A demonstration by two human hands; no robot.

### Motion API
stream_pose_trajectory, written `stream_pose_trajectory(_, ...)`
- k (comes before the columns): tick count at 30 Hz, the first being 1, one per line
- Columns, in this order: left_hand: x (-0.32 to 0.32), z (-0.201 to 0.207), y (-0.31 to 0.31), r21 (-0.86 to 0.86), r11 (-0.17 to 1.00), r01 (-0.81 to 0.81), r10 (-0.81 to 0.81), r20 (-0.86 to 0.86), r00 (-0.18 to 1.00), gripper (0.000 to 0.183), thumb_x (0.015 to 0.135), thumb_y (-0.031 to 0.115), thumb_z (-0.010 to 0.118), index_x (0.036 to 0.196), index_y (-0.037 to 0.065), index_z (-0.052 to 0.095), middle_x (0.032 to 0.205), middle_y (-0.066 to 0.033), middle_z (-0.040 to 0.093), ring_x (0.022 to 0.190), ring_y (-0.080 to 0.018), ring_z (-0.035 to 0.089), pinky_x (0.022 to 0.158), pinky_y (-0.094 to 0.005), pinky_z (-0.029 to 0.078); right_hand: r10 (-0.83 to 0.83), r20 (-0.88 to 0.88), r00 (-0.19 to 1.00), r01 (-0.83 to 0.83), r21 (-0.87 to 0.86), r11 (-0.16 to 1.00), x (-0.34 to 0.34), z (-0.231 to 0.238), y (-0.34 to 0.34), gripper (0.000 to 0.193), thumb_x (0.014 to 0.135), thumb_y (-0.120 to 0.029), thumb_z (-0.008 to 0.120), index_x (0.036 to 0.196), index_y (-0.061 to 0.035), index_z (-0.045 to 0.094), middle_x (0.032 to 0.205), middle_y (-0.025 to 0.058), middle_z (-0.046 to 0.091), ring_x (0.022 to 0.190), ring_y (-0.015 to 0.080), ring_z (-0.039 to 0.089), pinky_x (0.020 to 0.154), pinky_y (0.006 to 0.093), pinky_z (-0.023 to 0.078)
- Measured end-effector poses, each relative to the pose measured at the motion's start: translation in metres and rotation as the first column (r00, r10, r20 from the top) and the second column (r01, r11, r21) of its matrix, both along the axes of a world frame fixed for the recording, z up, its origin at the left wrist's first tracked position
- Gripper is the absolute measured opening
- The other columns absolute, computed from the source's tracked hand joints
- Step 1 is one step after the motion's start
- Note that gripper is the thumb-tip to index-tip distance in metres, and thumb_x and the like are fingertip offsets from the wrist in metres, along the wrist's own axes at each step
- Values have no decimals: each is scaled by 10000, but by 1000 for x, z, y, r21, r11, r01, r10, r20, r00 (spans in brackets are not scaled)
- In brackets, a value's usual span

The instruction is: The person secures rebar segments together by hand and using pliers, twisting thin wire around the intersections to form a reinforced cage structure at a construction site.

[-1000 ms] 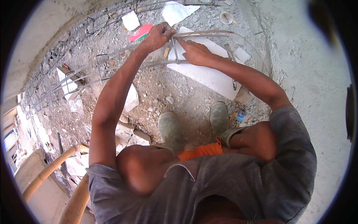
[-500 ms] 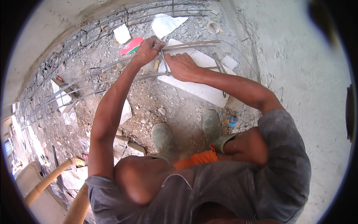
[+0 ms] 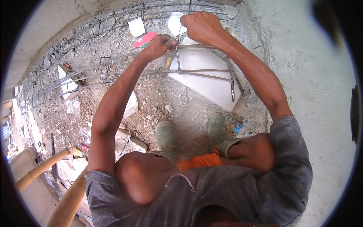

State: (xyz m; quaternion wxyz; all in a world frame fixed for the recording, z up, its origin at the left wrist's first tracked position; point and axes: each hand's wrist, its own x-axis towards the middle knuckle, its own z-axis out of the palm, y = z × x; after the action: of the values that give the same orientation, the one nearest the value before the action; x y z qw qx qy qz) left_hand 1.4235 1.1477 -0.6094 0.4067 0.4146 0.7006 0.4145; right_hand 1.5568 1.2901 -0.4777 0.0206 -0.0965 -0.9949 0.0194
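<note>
My left hand (image 3: 160, 47) is closed at the far long bar of a steel rebar cage (image 3: 143, 72), its fingertips pinched at the top corner of a square stirrup (image 3: 178, 60). Farther off and to the right, my right hand (image 3: 204, 27) is closed in a pinch on a thin dark wire (image 3: 179, 33). This wire runs down to the corner where my left fingers are. Under the cage's right end lies a white slab (image 3: 204, 85), with a dark-tipped rod (image 3: 232, 90) across its right part.
A second rebar cage (image 3: 113, 22) runs along the far wall. Rubble, white scraps (image 3: 137, 27) and a red-and-green piece (image 3: 145, 39) lie around. Bamboo poles (image 3: 43, 168) slant at lower left; a concrete wall (image 3: 310, 87) rises on the right. My boots (image 3: 166, 136) stand nearby.
My right hand has lifted away from the stirrup, moving up and to the right, drawing the thin wire. My left hand stays by the far bar; the view has shifted slightly.
</note>
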Motion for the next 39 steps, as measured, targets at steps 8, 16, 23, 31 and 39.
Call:
stream_pose_trajectory(8, 19, 12, 5, -49, 990, -132, 131, -25, 991, 289, 823, 259, 807, 908, -7, 732, 811, -69, 701, 728, -145, 621, 715, -315, 506, 190, -129, 973, -190, 12, 982, -56, -50, 35, 241, 825, -78, 578, 1004, -100, 737, 988, 132, 719, 917, 307, 689, 757, 443, 536)
stream_pose_trajectory(16, 14, 0, 11, -32, 981, -191, 191, -8, 982, 297, 813, 274, 817, 868, -4, 728, 784, -61, 691, 710, -134, 600, 695, -308, 490, 176, 179, 968, -139, -200, 970, -56, -41, 37, 190, 803, -153, 657, 964, -89, 734, 971, 104, 726, 930, 301, 687, 775, 449, 532)
stream_pose_trajectory(23, 11, -7, 12, -19, 971, -237, 237, 11, 971, 307, 805, 287, 825, 833, -1, 724, 761, -53, 682, 694, -124, 582, 678, -303, 475, 86, 433, 897, -120, 50, 991, -40, -46, 14, 174, 747, -35, 619, 886, 6, 715, 878, 191, 714, 816, 337, 703, 653, 451, 539)
stream_pose_trajectory(31, 16, -9, 21, -6, 973, -231, 231, 68, 971, 321, 795, 302, 835, 794, 2, 720, 734, -44, 673, 676, -113, 561, 658, -296, 459, 344, 311, 886, -276, -243, 930, -67, -3, 6, 153, 699, -108, 622, 653, 34, 586, 622, 166, 583, 534, 303, 521, 506, 467, 371)
stream_pose_trajectory(39, 16, -23, 10, 49, 957, -287, 290, -51, 956, 361, 774, 334, 846, 851, 7, 711, 789, -55, 678, 732, -127, 578, 707, -305, 467, -9, -278, 960, -94, -354, 931, 44, 47, 12, 347, 828, -313, 615, 902, 26, 600, 873, 257, 650, 815, 431, 634, 737, 485, 504)
